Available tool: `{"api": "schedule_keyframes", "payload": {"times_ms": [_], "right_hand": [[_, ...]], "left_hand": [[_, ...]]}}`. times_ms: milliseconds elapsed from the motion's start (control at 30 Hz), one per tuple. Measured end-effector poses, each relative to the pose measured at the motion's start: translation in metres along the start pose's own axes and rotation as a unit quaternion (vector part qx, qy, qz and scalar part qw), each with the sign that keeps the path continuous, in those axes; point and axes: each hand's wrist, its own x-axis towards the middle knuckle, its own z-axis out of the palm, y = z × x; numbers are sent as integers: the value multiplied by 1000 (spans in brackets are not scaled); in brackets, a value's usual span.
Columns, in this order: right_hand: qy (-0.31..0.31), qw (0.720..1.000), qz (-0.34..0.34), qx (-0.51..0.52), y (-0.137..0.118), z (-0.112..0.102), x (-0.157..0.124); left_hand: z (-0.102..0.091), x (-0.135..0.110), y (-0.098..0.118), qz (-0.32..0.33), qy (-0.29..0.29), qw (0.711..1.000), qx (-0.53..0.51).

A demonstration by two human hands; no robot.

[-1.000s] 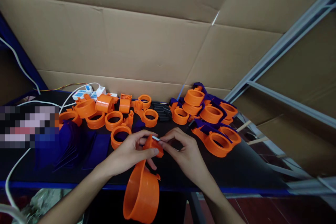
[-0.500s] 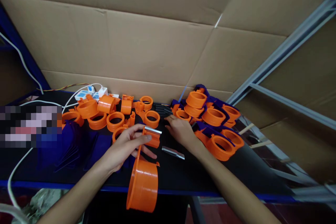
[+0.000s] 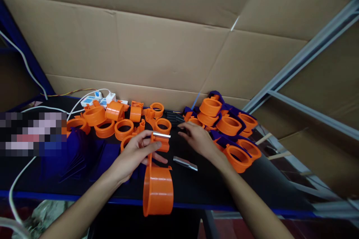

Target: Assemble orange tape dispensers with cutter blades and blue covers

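My left hand [image 3: 137, 153] is closed around the arm of an orange tape dispenser [image 3: 158, 192], whose wide ring hangs down past the table's front edge. A toothed metal blade [image 3: 161, 134] sits across the dispenser's upper end. My right hand [image 3: 196, 138] is near the black strips [image 3: 172, 117] at the back, its bent thumb and forefinger apart; I see nothing between them. Between the hands a loose metal blade [image 3: 185, 163] lies on the black tabletop.
Several orange dispensers [image 3: 123, 130] stand at the back left, behind dark blue plates [image 3: 75, 160]. More orange dispensers with blue parts [image 3: 228, 124] are piled at the right. A white power strip [image 3: 104, 101] with cables lies by the cardboard wall [image 3: 168, 52].
My right hand has drawn back slightly from the black strips, toward the right. The dispenser in my left hand has turned a little, its ring swinging up and right.
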Motion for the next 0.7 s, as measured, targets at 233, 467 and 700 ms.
{"api": "schedule_keyframes", "payload": {"times_ms": [233,467,700], "right_hand": [[89,954,-122,258,-52,-40,-20],[182,944,-112,251,-82,-15,-23],[226,932,-92,269,-98,-10,-25]], "left_hand": [[2,0,-2,23,19,999,-26],[3,-2,0,34,14,999,-5],[4,-2,1,62,7,998,8]]}}
